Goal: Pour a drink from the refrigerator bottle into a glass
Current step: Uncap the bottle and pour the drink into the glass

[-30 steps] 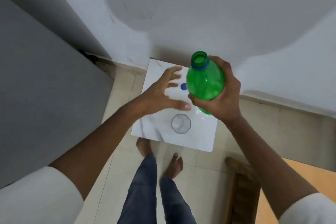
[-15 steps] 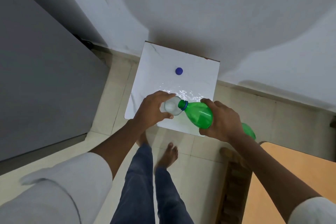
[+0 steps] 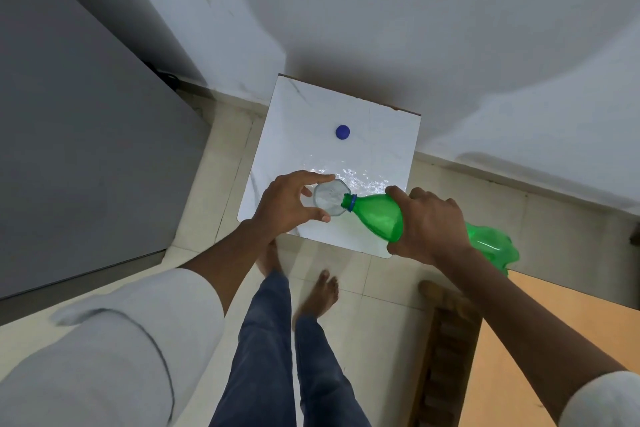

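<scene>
A green plastic bottle (image 3: 379, 215) lies almost level, gripped around its shoulder by my right hand (image 3: 429, 225). Its open mouth with a blue neck ring sits over the rim of a clear glass (image 3: 327, 196). The glass stands on a small white marble-look table (image 3: 381, 135) near its front edge. My left hand (image 3: 287, 206) wraps around the glass from the left side. The bottle's blue cap (image 3: 342, 132) lies alone on the table farther back. The bottle's base sticks out past my right wrist.
A grey refrigerator (image 3: 79, 149) fills the left side. White walls meet behind the table. A wooden chair back and an orange surface (image 3: 554, 340) lie at the lower right. My bare feet stand on the tiled floor (image 3: 214, 184) just before the table.
A second ago the bottle was upright in my right hand and my left hand hovered open. Since then the bottle tipped over onto the glass, and my left hand closed around the glass.
</scene>
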